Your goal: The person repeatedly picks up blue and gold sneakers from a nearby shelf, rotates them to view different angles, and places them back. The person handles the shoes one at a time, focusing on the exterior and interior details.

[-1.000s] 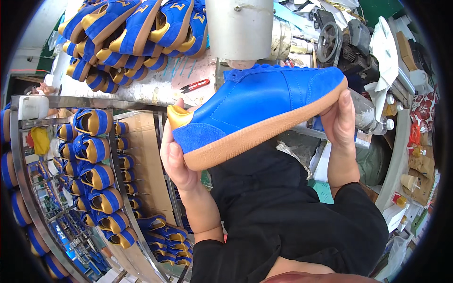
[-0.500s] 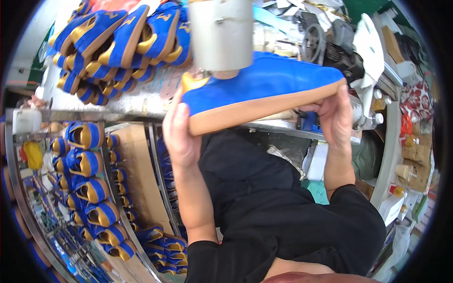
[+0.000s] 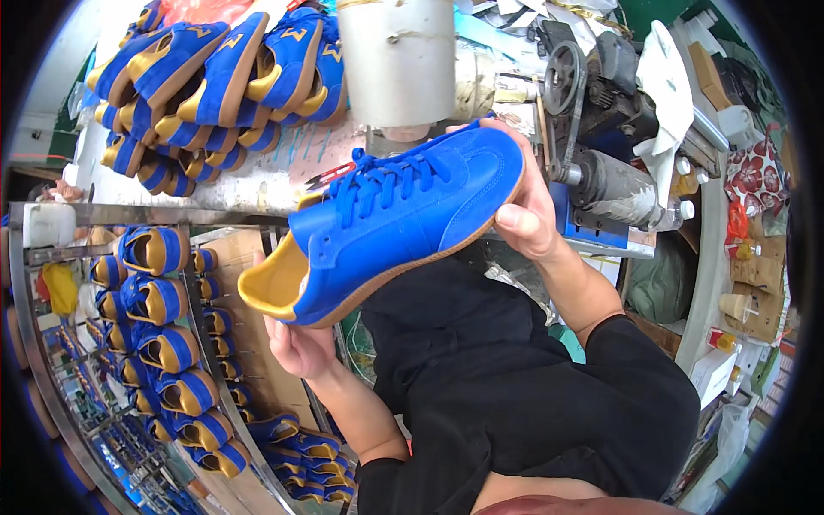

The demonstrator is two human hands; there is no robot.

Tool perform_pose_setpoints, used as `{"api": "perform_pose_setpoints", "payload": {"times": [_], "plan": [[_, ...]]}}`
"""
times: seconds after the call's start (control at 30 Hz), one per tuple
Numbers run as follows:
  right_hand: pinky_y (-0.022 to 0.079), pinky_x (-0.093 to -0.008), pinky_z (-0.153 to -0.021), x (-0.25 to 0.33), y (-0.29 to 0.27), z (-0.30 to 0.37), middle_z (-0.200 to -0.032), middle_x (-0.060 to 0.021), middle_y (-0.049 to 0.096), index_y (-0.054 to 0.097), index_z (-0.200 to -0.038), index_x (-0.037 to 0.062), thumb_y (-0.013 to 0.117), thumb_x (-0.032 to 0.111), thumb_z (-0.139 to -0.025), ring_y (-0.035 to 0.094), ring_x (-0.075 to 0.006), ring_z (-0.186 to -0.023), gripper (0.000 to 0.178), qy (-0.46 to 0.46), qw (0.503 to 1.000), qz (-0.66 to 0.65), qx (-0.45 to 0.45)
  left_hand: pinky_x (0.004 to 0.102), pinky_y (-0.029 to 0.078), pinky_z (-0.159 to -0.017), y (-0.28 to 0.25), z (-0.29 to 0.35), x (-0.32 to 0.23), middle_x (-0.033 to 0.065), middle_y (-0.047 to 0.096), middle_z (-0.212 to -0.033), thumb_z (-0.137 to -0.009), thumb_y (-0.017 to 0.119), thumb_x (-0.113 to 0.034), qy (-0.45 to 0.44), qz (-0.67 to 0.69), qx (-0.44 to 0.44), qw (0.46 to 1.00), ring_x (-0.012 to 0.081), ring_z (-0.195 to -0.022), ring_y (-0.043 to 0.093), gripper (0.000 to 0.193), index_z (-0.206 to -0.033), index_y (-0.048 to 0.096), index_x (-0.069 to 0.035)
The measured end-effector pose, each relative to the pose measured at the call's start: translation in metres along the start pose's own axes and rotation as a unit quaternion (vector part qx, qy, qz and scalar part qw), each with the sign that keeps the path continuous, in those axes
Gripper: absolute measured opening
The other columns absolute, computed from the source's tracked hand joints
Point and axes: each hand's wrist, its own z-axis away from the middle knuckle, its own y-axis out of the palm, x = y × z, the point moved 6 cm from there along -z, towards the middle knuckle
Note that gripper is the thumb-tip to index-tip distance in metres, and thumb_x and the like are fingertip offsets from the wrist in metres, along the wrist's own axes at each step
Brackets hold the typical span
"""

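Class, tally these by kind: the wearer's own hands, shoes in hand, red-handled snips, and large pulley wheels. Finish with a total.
Wearer's hands: 2 (left hand, right hand)
Blue shoe in hand: 1
Red-handled snips, partly hidden: 1
Large pulley wheel: 1
Total: 5

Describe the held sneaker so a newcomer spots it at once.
Find the big pale cylinder at the top middle. Just below it, a blue lace-up sneaker with a gold heel spans the left hand and right hand. Unlike the shoe pile and racked shoes, it is held.
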Motion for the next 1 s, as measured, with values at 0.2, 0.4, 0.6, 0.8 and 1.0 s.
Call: {"api": "perform_pose_setpoints", "payload": {"times": [0.2,0.4,0.6,0.8,1.0], "plan": [[0.032,-0.04,-0.111,-0.009,0.017,-0.009,-0.143,-0.0157,0.042,0.026,-0.147,-0.0018,0.075,0.034,-0.077,0.043,-0.0253,-0.132,0.093,0.033,0.999,0.009,0.002,0.0472,0.03,-0.115,-0.018,0.022,-0.013,0.0251,0.033,-0.149,-0.088,0.054,-0.03,0.054,-0.064,-0.078,0.993,0.0346,-0.137,0.039,0.084,-0.15,0.012,0.007],[0.035,-0.0387,-0.11,-0.008,0.019,-0.018,-0.139,-0.0159,0.046,0.028,-0.147,-0.002,0.072,0.032,-0.087,0.046,-0.0242,-0.129,0.082,0.015,0.999,-0.015,0.026,0.0463,0.039,-0.109,-0.012,0.034,-0.025,0.027,0.042,-0.141,-0.087,0.058,-0.036,0.061,-0.132,-0.071,0.987,0.0345,-0.129,0.048,0.085,-0.148,0.019,0.008],[0.044,-0.0359,-0.101,-0.009,0.009,-0.018,-0.134,-0.013,0.051,0.032,-0.144,-0.0022,0.071,0.04,-0.088,0.051,-0.0211,-0.123,0.08,0.021,1.0,-0.009,-0.018,0.0461,0.04,-0.108,-0.005,0.034,-0.023,0.0232,0.045,-0.14,-0.097,0.045,-0.045,0.085,-0.187,-0.017,0.979,0.0328,-0.128,0.05,0.076,-0.149,0.02,0.004],[0.051,-0.0315,-0.091,-0.006,0.005,-0.021,-0.127,-0.0109,0.055,0.037,-0.14,0.0007,0.073,0.044,-0.085,0.057,-0.017,-0.112,0.079,0.037,0.998,0.013,-0.044,0.046,0.039,-0.109,0.0,0.024,-0.022,0.0209,0.045,-0.141,-0.097,0.041,-0.051,0.073,-0.204,-0.002,0.976,0.0325,-0.129,0.048,0.077,-0.149,0.022,0.003],[0.055,-0.0314,-0.084,0.004,0.005,-0.019,-0.12,-0.0112,0.057,0.038,-0.134,0.0009,0.076,0.04,-0.084,0.06,-0.0177,-0.107,0.074,0.016,0.998,0.009,-0.061,0.0412,0.051,-0.098,0.001,0.023,-0.019,0.0255,0.054,-0.128,-0.089,0.059,-0.057,0.065,-0.163,-0.099,0.979,0.0304,-0.115,0.06,0.092,-0.143,0.028,0.011]]}}
